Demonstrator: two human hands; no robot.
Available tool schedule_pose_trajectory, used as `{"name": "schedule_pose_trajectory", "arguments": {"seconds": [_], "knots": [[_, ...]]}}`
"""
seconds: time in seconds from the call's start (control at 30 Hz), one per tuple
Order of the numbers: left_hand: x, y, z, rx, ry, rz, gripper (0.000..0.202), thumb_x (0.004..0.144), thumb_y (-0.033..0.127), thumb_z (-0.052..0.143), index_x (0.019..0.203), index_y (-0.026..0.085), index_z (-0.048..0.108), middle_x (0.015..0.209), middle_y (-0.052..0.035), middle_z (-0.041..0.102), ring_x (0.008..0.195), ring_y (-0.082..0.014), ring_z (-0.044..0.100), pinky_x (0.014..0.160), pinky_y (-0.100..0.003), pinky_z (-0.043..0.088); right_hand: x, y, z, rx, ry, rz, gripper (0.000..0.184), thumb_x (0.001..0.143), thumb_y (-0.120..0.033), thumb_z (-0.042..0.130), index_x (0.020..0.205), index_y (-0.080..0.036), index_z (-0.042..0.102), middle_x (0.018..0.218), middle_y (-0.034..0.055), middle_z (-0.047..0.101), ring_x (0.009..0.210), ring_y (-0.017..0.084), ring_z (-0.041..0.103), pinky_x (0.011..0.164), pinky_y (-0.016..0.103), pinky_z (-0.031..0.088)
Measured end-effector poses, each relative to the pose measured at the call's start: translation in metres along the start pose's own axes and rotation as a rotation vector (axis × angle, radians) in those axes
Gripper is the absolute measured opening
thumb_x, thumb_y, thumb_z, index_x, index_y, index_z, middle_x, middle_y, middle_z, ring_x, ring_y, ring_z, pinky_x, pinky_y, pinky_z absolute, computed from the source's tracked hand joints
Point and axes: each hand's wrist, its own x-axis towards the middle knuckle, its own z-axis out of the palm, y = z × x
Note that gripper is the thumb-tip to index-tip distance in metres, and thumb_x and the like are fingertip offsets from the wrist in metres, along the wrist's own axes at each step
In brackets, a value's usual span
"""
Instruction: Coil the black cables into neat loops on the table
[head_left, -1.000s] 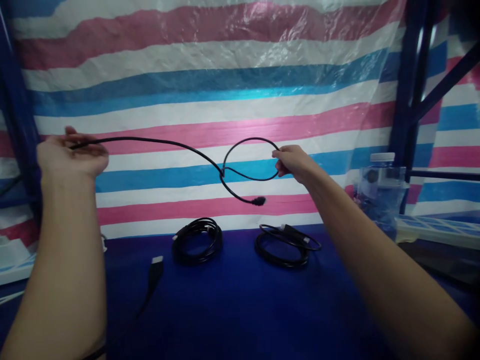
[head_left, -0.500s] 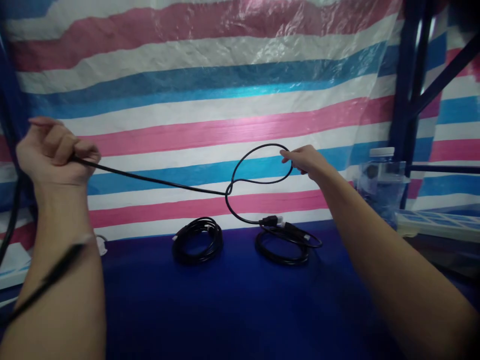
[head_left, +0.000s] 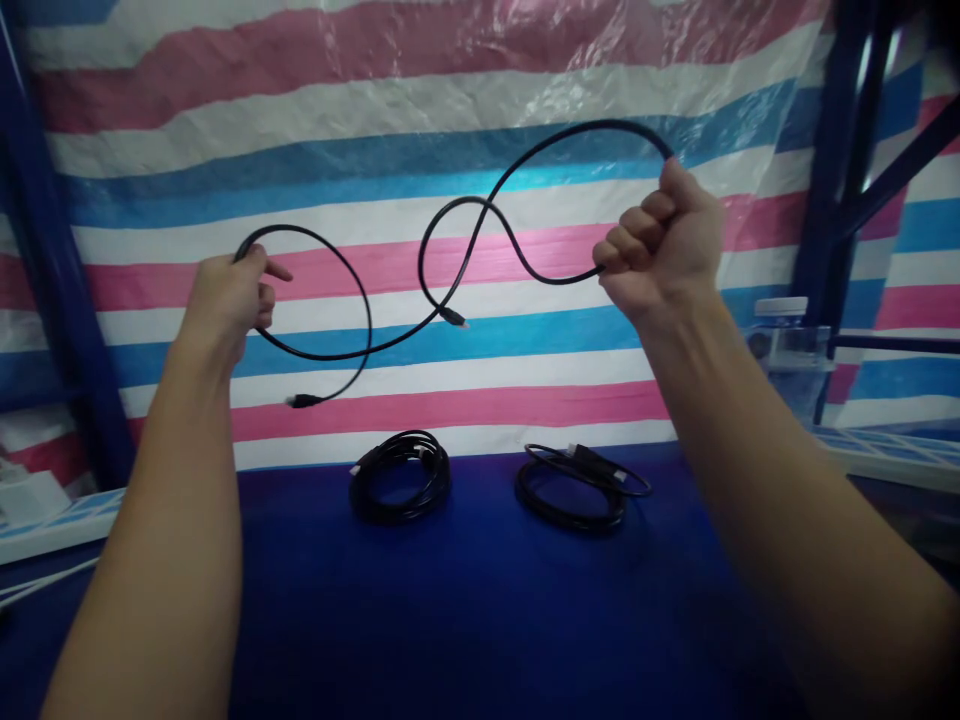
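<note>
A thin black cable [head_left: 352, 345] hangs in the air in front of a striped tarp, held up between both hands. My left hand [head_left: 225, 295] pinches it at the top of a loop on the left; one plug end [head_left: 302, 401] dangles below that loop. My right hand [head_left: 664, 245] is a closed fist round the cable, higher up on the right, where a second loop arcs above it. The other plug end [head_left: 454, 319] hangs in the middle between the hands.
Two coiled black cables lie on the blue table [head_left: 465, 610] below: one coil [head_left: 400, 476] at centre-left, another coil [head_left: 574, 486] at centre-right. A clear bottle with a white cap [head_left: 787, 350] stands at the right beside a dark blue rack post [head_left: 825, 200].
Both hands have come closer together and the right hand has risen. The cable, stretched out before, now forms two loops, and both its plug ends hang free in the air.
</note>
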Motion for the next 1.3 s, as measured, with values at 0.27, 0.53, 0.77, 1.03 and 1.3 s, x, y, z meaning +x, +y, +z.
{"name": "schedule_pose_trajectory", "arguments": {"seconds": [0.27, 0.53, 0.77, 1.03, 1.3], "knots": [[-0.016, 0.004, 0.025, 0.096, -0.355, 0.116, 0.008, 0.073, 0.020, 0.062, 0.069, 0.014, 0.057, 0.048, 0.0043, 0.039, 0.037, -0.0033, 0.033, 0.033, -0.016, 0.026, -0.018, 0.006, 0.029, -0.210, -0.021, -0.095, 0.049, 0.088, -0.059, 0.020, 0.058, -0.024, 0.036, 0.049, -0.0035, 0.011, 0.042, 0.013, 0.020, 0.045, 0.027, 0.027], [-0.056, 0.035, 0.094, -0.198, -0.761, 0.056, 0.011, 0.074, 0.022, 0.063, 0.081, 0.014, 0.064, 0.057, -0.0010, 0.050, 0.039, -0.0055, 0.043, 0.035, -0.016, 0.037, -0.031, -0.006, 0.056, -0.151, -0.107, -0.294, 0.030, 0.087, -0.027, 0.029, 0.059, -0.019, 0.023, 0.058, -0.0021, 0.023, 0.054, 0.010, 0.038, 0.066, 0.023, 0.039], [-0.055, 0.017, 0.108, -0.594, -0.882, -0.342, 0.022, 0.081, 0.019, 0.045, 0.089, 0.009, 0.063, 0.088, -0.0114, 0.068, 0.073, -0.0189, 0.066, 0.064, -0.031, 0.057, -0.033, -0.014, 0.048, -0.718, -0.540, -0.455, 0.014, 0.084, -0.020, 0.046, 0.088, -0.019, 0.059, 0.089, 0.0027, 0.057, 0.089, 0.014, 0.050, 0.076, 0.023, 0.037], [-0.053, 0.021, 0.115, -0.899, -0.582, -0.453, 0.026, 0.088, 0.020, 0.034, 0.092, 0.008, 0.057, 0.077, -0.0111, 0.068, 0.058, -0.0111, 0.063, 0.062, -0.023, 0.055, -0.025, 0.000, 0.039, -0.875, -0.716, -0.505, 0.027, 0.063, 0.001, 0.037, 0.058, -0.014, 0.059, 0.084, 0.0035, 0.062, 0.085, 0.014, 0.054, 0.078, 0.026, 0.038], [-0.058, 0.049, 0.092, -0.744, -0.693, -0.266, 0.014, 0.086, 0.024, 0.050, 0.075, 0.017, 0.048, 0.045, 0.0087, 0.031, 0.027, 0.0012, 0.018, 0.026, -0.011, 0.015, -0.039, -0.016, 0.046, -0.572, -0.855, -0.347, 0.040, 0.065, 0.001, 0.041, 0.093, -0.018, 0.063, 0.102, 0.0018, 0.061, 0.100, 0.016, 0.053, 0.084, 0.028, 0.041]]}}
